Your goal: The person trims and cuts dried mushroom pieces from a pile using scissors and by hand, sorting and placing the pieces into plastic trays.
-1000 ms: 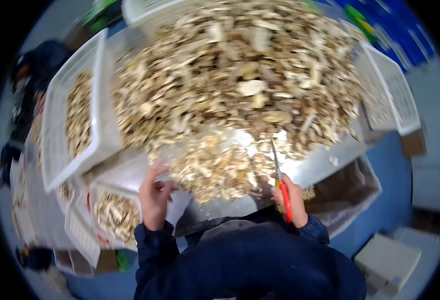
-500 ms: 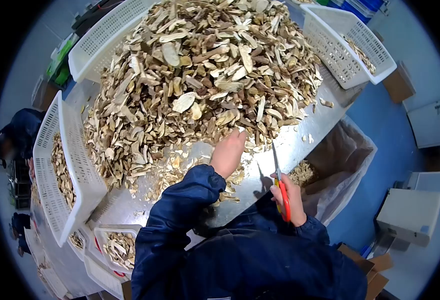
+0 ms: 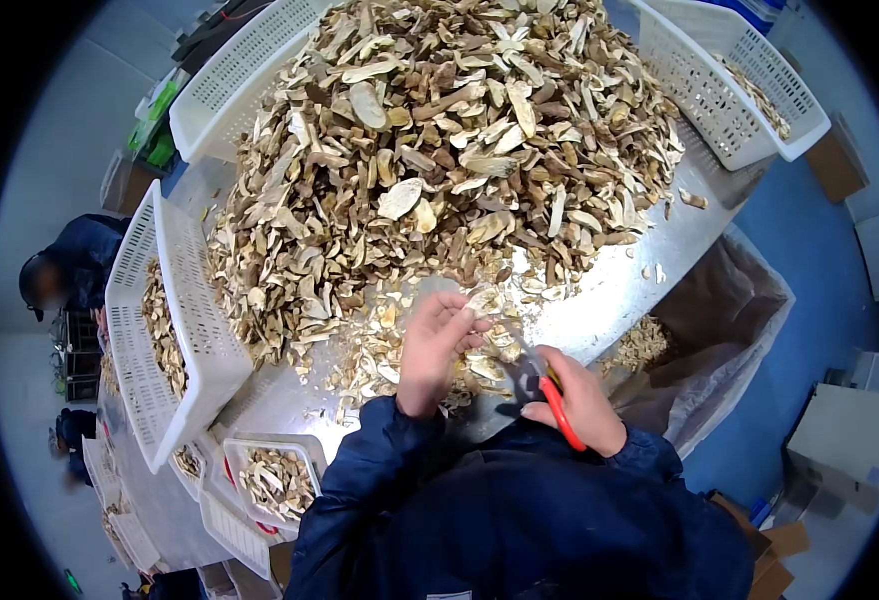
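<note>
A large heap of dried, sliced pieces point(image 3: 440, 150) covers the metal table point(image 3: 585, 310). My left hand point(image 3: 440, 345) pinches a pale slice point(image 3: 485, 300) between thumb and fingers, above smaller scattered pieces. Close by on its right, my right hand point(image 3: 580, 400) is wrapped round scissors point(image 3: 558, 405) with red and yellow handles. The scissor blades point up and left toward the slice; they are blurred, and I cannot tell whether they touch it.
White perforated baskets point(image 3: 200, 370) stand left, with another point(image 3: 740, 90) at the upper right. A small tray point(image 3: 278, 482) of slices is at lower left. A lined bin point(image 3: 730, 330) stands right of the table. Co-workers point(image 3: 85, 260) are at the far left.
My left hand has come back from the heap's edge toward me and now has a slice in its fingers. My right hand has turned the scissors leftward, toward it.
</note>
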Available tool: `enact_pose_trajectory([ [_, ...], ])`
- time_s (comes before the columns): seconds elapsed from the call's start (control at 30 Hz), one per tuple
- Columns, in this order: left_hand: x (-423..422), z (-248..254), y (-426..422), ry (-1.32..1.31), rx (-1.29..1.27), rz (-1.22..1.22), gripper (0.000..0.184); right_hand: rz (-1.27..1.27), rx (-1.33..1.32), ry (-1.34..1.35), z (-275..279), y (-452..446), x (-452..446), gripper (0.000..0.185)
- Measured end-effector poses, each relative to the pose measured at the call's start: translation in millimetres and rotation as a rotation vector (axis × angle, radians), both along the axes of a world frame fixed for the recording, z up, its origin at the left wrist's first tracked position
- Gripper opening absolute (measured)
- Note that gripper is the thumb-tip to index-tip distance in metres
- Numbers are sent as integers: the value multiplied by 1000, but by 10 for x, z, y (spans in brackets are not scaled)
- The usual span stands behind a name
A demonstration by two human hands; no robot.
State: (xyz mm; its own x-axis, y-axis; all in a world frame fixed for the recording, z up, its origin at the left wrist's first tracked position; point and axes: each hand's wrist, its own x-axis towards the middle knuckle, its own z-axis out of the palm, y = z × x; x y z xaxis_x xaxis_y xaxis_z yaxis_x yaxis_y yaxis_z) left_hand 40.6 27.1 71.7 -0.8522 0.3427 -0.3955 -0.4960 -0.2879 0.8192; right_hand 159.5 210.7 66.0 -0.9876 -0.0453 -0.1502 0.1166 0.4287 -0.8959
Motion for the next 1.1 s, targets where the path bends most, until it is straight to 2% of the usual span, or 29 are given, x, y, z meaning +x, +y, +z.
enact_pose_trajectory([
  [0.07, 95, -77, -21, 54, 68, -5, 11, 37, -10, 42, 43, -69, -34, 70],
  [0.2, 270, -123, 3, 112, -22, -34, 10, 80, -9, 74, 23, -142, -44, 66],
  [0.53, 470, -258, -128, 42, -68, 75, 9, 152, -141, -131, -89, -378, 62, 43],
  [0.63, 452, -269, -198, -65, -27, 80, 10, 155, -161, -193, -89, -395, 56, 38],
  [0.77, 241, -250, -404, -72, 203, 101, 13, 98, -213, -180, -151, -295, 96, 35],
  [0.87, -67, -481, -505, 4, 79, -20, 11, -33, -268, -171, -215, -186, 170, 33],
  [0.9, -185, -516, -492, -2, -69, -149, 11, -84, -295, -211, -191, -144, 175, 33],
  [1.0, -259, -404, 8, 628, -629, -360, 12, -198, -379, -230, -252, -42, 234, 35],
  [1.1, -246, -525, 253, 965, -1061, -439, 19, -257, -414, -209, -273, 31, 271, 37],
])
